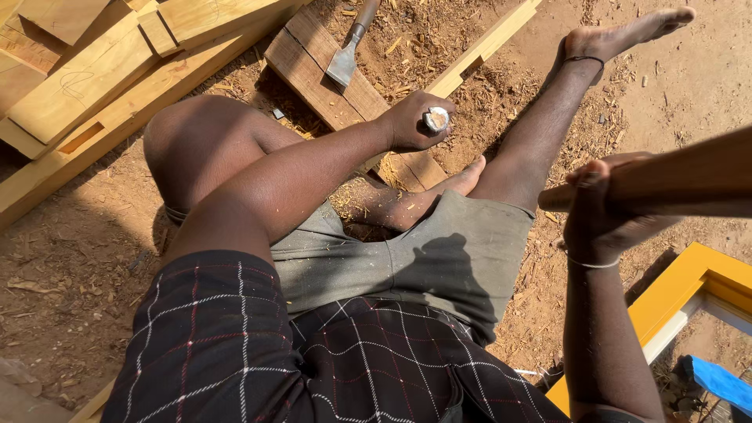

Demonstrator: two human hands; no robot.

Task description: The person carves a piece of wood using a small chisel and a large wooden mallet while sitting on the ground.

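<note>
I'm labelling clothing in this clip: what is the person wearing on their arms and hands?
Both forearms and both hands, left hand and right hand, are bare and gloveless. A thin pale band circles the right wrist. The dark checked shirt has thin white and red lines.

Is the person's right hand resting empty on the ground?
No. The right hand is raised and wrapped around a wooden handle, while the left hand grips a chisel.
</note>
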